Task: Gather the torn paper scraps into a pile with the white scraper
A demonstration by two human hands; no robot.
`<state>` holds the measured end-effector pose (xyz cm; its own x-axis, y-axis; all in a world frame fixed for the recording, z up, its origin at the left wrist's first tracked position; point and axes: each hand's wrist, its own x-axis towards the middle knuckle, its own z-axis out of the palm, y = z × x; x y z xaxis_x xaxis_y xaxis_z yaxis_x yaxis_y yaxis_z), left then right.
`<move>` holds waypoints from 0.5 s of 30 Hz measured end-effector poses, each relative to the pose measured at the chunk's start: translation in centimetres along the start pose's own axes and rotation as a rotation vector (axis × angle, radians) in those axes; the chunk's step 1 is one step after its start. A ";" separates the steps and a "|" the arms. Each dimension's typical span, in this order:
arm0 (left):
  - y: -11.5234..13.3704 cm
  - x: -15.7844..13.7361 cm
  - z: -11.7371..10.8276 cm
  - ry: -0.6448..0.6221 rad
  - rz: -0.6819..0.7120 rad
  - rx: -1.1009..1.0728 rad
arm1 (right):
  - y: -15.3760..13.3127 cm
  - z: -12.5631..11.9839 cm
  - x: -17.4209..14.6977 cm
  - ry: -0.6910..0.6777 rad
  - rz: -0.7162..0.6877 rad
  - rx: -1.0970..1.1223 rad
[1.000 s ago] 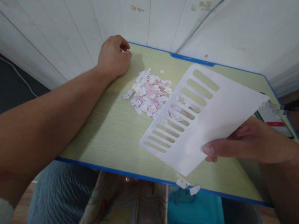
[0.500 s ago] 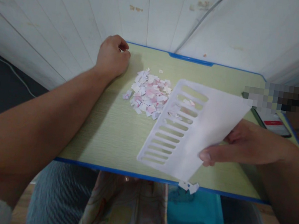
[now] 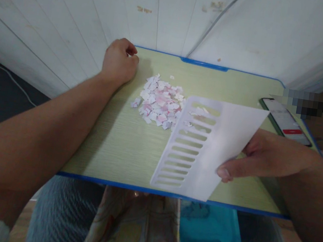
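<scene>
In the head view my right hand [image 3: 268, 157] grips a white slotted plastic panel [image 3: 232, 135], thumb on its near face. The panel is tilted, with a row of long rounded slots along its left side. Through the upper slots show some torn paper scraps [image 3: 160, 100], heaped white and pink on the table [image 3: 121, 147]. My left hand [image 3: 120, 60] rests at the table's back left corner, fingers curled; their tips are largely hidden, and I cannot see what, if anything, they hold.
A phone [image 3: 285, 121] lies at the table's right side. Below the front edge, between my knees, are a patterned fabric bag [image 3: 135, 230] with its top under the table and a turquoise plastic container [image 3: 211, 233]. A white panelled wall [image 3: 177, 14] stands behind the table.
The panel has turned and its lower end has shifted slightly right and down. A few scraps at its lower corner over the front edge are gone from view. My left hand stays put.
</scene>
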<state>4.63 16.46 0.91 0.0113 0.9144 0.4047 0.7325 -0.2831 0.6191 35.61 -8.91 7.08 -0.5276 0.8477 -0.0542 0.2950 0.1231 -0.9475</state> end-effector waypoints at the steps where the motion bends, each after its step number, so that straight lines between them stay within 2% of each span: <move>1: -0.1 0.0 0.0 0.000 0.001 0.001 | 0.1 -0.1 0.1 -0.068 0.014 0.026; 3: -0.2 0.1 0.1 0.000 0.011 0.006 | 0.6 -0.3 0.2 -0.084 0.011 0.068; 7: -0.8 0.1 0.4 0.007 0.056 0.020 | 1.9 -0.9 0.4 0.227 -0.118 0.081; 11: -1.4 0.3 0.8 0.028 0.064 0.036 | 2.7 -0.8 0.4 0.489 -0.174 -0.200; 13: -1.7 0.4 1.0 0.035 0.064 0.032 | 2.7 -0.3 0.5 0.550 -0.129 -0.312; 15: -2.0 0.5 1.2 0.032 0.067 0.023 | 2.6 0.3 0.7 0.564 -0.087 -0.324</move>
<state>3.99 17.78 -0.90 0.0395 0.8836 0.4665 0.7462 -0.3366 0.5744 35.79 -8.11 4.51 -0.0878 0.9573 0.2755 0.5416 0.2780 -0.7934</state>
